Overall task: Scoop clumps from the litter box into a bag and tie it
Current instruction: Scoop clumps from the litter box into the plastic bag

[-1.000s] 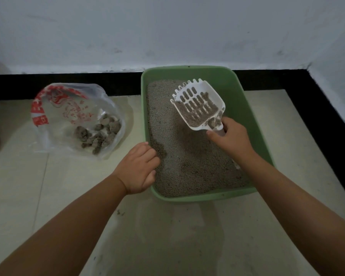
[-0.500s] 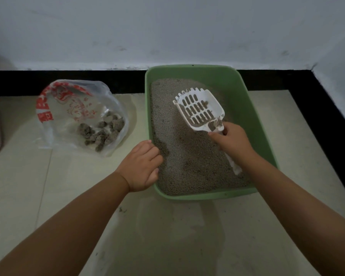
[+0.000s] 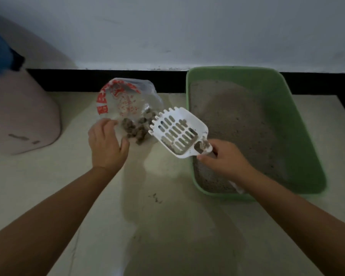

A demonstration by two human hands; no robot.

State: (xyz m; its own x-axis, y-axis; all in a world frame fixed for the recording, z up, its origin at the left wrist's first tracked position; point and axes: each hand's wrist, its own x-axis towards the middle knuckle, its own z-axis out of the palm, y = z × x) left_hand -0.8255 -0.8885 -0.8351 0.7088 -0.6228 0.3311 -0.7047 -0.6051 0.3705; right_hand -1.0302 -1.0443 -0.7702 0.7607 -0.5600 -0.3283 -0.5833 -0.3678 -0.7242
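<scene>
My right hand (image 3: 225,159) grips the handle of a white slotted scoop (image 3: 178,131), held over the floor between the bag and the box. One small grey clump (image 3: 203,145) lies at the scoop's handle end. The clear plastic bag (image 3: 124,100) with red print lies on the floor and holds several grey clumps (image 3: 136,129). My left hand (image 3: 106,142) rests at the bag's near edge with fingers on the plastic. The green litter box (image 3: 299,124), filled with grey litter (image 3: 233,124), stands to the right.
A pale pink rounded container (image 3: 22,116) stands at the left against the white wall. A few litter crumbs (image 3: 156,198) lie on the beige tiled floor in front of me. A black skirting strip (image 3: 112,80) runs along the wall.
My right hand has carried the scoop left, out of the box to beside the bag. My left hand left the box rim and went to the bag. The view has swung left.
</scene>
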